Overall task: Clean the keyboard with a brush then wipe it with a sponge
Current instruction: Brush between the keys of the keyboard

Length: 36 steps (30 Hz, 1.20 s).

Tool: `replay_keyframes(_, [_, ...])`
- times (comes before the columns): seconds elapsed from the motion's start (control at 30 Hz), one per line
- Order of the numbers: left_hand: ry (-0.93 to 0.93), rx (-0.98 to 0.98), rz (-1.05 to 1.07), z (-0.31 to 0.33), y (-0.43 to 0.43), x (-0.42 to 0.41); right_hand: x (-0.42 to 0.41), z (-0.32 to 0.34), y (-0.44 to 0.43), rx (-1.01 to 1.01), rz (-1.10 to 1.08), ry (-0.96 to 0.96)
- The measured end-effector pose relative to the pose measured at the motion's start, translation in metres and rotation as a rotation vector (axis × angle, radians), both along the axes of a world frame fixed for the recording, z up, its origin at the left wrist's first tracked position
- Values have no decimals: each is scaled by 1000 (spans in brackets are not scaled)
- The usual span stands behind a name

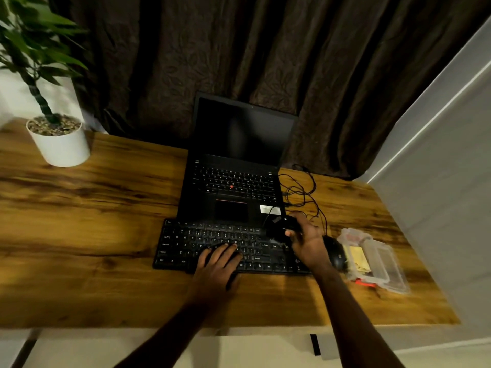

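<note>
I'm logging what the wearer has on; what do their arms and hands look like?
No gloves on the left hand or right hand. The left forearm and right forearm are bare to the frame edge: no sleeves, watch or bracelet show. Rings too dim to tell.

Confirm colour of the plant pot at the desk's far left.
Plain white plant pot, no pattern; the head view shows it clearly.

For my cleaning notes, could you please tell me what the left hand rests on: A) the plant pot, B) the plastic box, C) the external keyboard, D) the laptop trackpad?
C: the left hand lies flat on the external keyboard, while the right hand grips the brush above its right end.
</note>
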<state>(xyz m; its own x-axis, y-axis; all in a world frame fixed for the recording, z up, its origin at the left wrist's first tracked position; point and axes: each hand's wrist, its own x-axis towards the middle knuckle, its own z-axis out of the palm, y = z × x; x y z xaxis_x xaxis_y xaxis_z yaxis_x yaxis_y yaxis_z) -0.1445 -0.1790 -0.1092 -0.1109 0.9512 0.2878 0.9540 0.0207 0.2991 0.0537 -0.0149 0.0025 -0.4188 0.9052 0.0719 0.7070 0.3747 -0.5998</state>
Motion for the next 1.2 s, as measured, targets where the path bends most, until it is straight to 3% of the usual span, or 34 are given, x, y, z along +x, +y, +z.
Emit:
replay_keyframes(0.43, [-1, -49, 6, -3, 1, 0, 17, 1, 8, 45, -26, -77])
replay_keyframes(0.63, [-8, -46, 2, 1, 0, 1, -13, 6, -4, 11, 58, 4])
replay_keyframes(0.93, [-20, -71, 1, 2, 0, 1, 32, 3, 13, 27, -7, -53])
replay_keyframes(1.2, [-10, -85, -4, 3, 0, 0, -3, -1, 4, 6, 61, -17])
